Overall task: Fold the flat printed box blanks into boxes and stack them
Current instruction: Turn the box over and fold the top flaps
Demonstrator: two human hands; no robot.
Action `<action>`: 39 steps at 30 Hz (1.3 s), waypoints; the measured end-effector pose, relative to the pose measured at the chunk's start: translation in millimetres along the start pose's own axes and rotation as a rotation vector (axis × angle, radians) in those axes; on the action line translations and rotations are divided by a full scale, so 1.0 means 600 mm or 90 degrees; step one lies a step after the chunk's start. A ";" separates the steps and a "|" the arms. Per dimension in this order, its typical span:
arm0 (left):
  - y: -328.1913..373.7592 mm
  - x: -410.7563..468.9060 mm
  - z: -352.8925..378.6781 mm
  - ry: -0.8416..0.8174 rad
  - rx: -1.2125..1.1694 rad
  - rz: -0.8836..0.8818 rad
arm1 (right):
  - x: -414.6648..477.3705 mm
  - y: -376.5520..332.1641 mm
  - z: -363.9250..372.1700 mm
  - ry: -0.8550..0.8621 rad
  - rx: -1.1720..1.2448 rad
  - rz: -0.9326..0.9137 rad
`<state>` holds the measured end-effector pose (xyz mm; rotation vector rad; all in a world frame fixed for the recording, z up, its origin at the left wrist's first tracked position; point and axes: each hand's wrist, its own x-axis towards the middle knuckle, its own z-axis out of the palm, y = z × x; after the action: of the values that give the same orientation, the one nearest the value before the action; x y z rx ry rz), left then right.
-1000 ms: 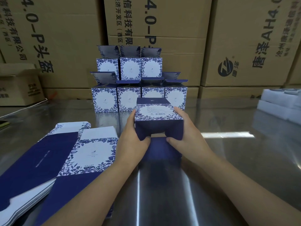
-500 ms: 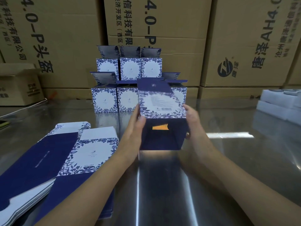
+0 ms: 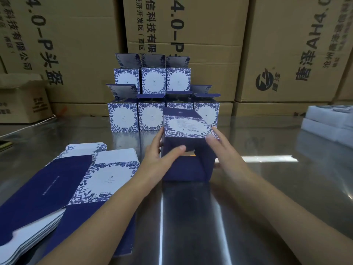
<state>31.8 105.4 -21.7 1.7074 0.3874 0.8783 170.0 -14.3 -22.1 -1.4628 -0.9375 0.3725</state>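
Two hands work one half-formed box (image 3: 188, 127) at the middle of the tabletop (image 3: 286, 197), before the finished boxes (image 3: 152, 115) stacked at its back edge. The left hand (image 3: 158, 159) has its grip apart, thumb flat on the dark end flap (image 3: 189, 167). The right hand (image 3: 219, 148) is likewise apart, straight fingers on the right wall. A gap shows, so probably best to brace both walls square and press evenly; flat blanks (image 3: 107, 175) lie by the left edge

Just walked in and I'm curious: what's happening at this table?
A person is folding a printed box on a steel table. The left hand and right hand are on it, the left thumb pressing its dark end flap, not fully shut. Finished boxes stand stacked in two tiers behind; flat blanks lie piled at the left.
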 end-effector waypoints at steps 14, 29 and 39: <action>0.004 -0.010 0.005 0.020 0.070 0.040 | -0.012 -0.001 -0.010 0.090 -0.299 -0.119; 0.027 -0.001 0.005 0.095 -0.124 -0.046 | -0.008 -0.017 -0.005 0.097 -0.033 -0.054; 0.025 -0.001 0.001 0.096 -0.063 -0.017 | -0.008 -0.010 -0.005 0.074 -0.025 -0.046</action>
<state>29.4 99.8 -7.9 1.5469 0.4596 0.9941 167.3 -20.8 -17.3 -1.4652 -0.9062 0.2147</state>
